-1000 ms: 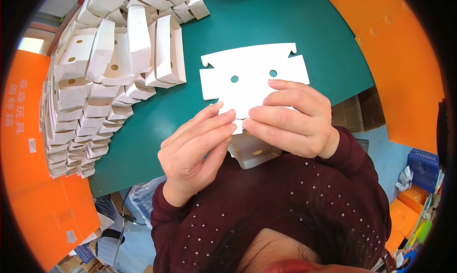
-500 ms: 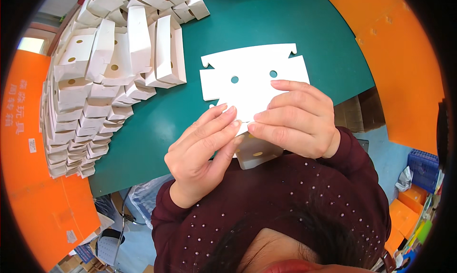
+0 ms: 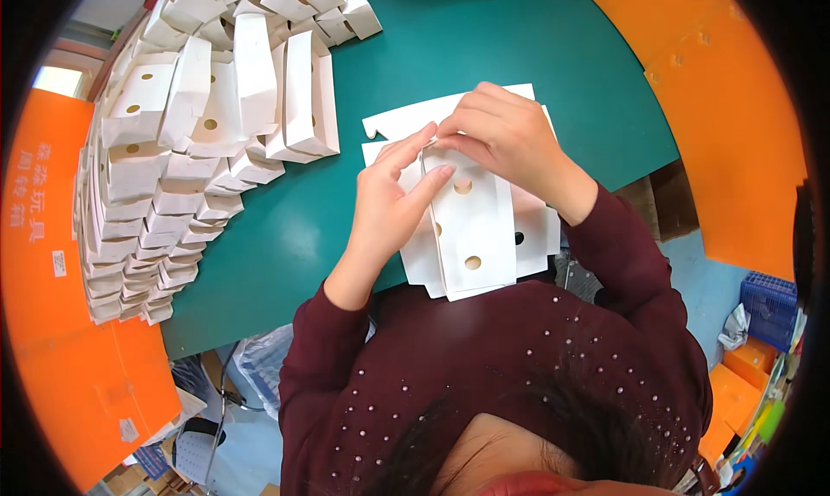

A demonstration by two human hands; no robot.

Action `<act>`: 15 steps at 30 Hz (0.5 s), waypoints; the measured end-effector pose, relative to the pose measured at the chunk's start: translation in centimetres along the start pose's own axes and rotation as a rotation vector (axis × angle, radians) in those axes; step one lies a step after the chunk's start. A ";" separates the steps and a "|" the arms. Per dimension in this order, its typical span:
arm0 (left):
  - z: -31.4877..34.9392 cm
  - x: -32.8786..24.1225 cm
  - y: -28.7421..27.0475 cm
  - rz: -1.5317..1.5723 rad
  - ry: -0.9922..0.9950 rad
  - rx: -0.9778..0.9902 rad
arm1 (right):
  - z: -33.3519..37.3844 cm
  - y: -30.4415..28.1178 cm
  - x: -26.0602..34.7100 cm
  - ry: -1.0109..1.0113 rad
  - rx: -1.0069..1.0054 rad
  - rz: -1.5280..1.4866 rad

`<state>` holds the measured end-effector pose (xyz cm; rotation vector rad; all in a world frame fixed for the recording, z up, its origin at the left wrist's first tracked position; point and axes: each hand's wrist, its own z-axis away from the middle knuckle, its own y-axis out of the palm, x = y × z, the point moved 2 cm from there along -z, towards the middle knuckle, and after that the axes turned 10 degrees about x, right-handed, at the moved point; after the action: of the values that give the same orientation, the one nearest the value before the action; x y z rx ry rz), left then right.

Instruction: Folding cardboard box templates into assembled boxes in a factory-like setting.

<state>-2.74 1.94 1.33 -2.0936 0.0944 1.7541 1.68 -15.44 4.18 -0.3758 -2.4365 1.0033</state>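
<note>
A partly folded white cardboard box [image 3: 480, 224] with round holes lies lengthwise in front of me, over flat white die-cut blanks [image 3: 538, 230]. At its far left corner my left hand [image 3: 389, 193] grips the side wall, thumb over the edge and fingers along the outside. My right hand [image 3: 510, 142] is closed at the far end of the same box, fingertips pinched on its edge close to the left fingertips. Its fingers hide part of that far end.
A tall pile of folded white boxes [image 3: 186, 159] takes up the left of the green table [image 3: 303, 263]. Orange boards [image 3: 52, 237] stand at the left and an orange panel [image 3: 718, 133] at the right. A blue crate [image 3: 768, 306] is on the floor at right.
Both hands have moved away from my body, from the box's near end to its far end. The box now lies over the blanks rather than tilted near my chest.
</note>
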 end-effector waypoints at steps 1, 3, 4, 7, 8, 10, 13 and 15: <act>-0.5 0.5 0.2 -0.111 -0.047 0.016 | 0.3 0.6 -0.8 0.047 0.044 0.019; -1.2 1.6 0.5 -0.256 -0.087 0.048 | 1.0 1.9 -2.3 0.154 0.136 -0.009; -1.5 2.1 0.5 -0.256 -0.088 0.049 | 1.2 2.2 -2.6 0.155 0.136 -0.009; -1.9 2.7 0.3 -0.441 -0.031 0.064 | 1.5 2.9 -3.3 0.229 0.227 -0.061; -2.1 2.8 0.4 -0.406 -0.022 0.063 | 1.6 2.9 -3.5 0.232 0.249 -0.105; -2.2 3.2 0.7 -0.370 -0.016 0.065 | 1.9 2.8 -3.7 0.238 0.272 -0.151; -2.3 4.1 1.0 -0.152 0.029 0.000 | 2.3 2.4 -3.8 0.386 0.195 -0.389; -2.7 4.5 1.0 -0.185 -0.007 0.020 | 3.2 2.8 -3.9 0.561 0.213 -0.631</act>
<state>0.38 1.07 -2.92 -2.0124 -0.0811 1.6445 3.53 -16.96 -1.08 0.1696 -1.7405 0.7328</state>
